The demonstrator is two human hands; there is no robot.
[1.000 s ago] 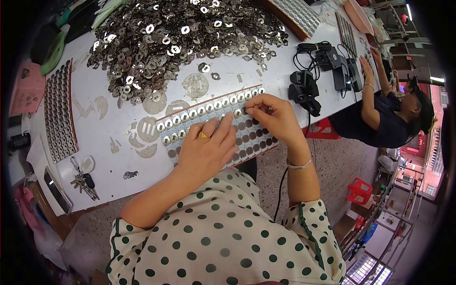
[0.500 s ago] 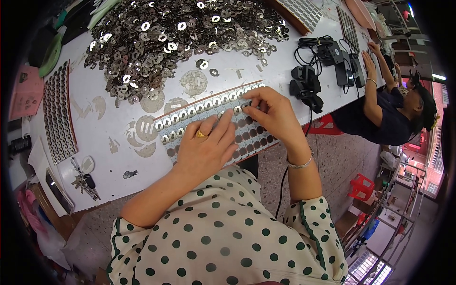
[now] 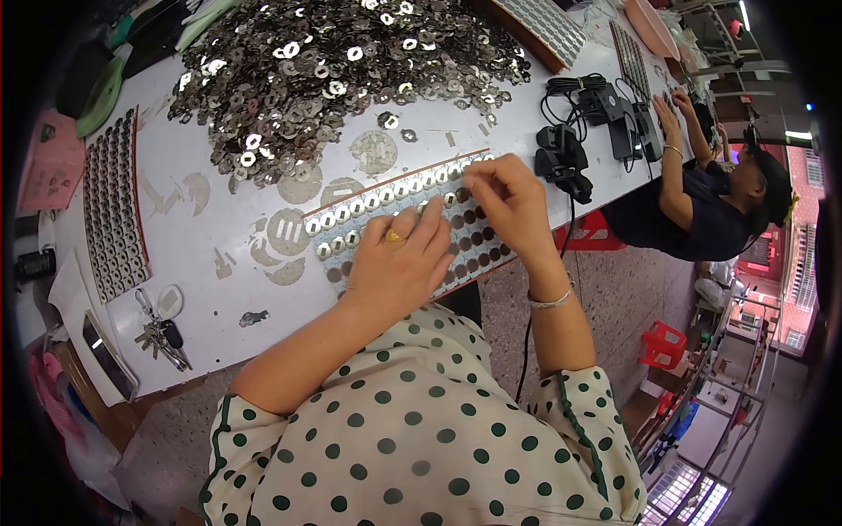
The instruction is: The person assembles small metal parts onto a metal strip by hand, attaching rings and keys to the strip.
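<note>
A long tray point(image 3: 368, 216) lies at a slant in front of me, with a reddish-brown far edge and rows of round places. Shiny washer-like metal pieces point(image 3: 358, 208) fill the far row and part of the second; the nearer rows show dark discs point(image 3: 474, 248). My left hand point(image 3: 396, 259), with a gold ring, rests flat across the tray's middle, fingers stretched out. Over the tray's right end, my right hand point(image 3: 510, 203) has thumb and forefinger curled together in a pinch. Whatever is between those fingertips is hidden.
A large heap of loose metal pieces point(image 3: 307, 79) covers the far table. Filled trays stand left point(image 3: 114, 210) and far right point(image 3: 537, 31). Black adapters with cables point(image 3: 566, 158) sit right, keys point(image 3: 162, 337) and a phone point(image 3: 107, 351) left. A co-worker point(image 3: 702, 206) sits at right.
My right hand has drawn slightly back and up from the second-row metal piece near its thumb. My left hand stays spread on the tray. The whole view has shifted a little.
</note>
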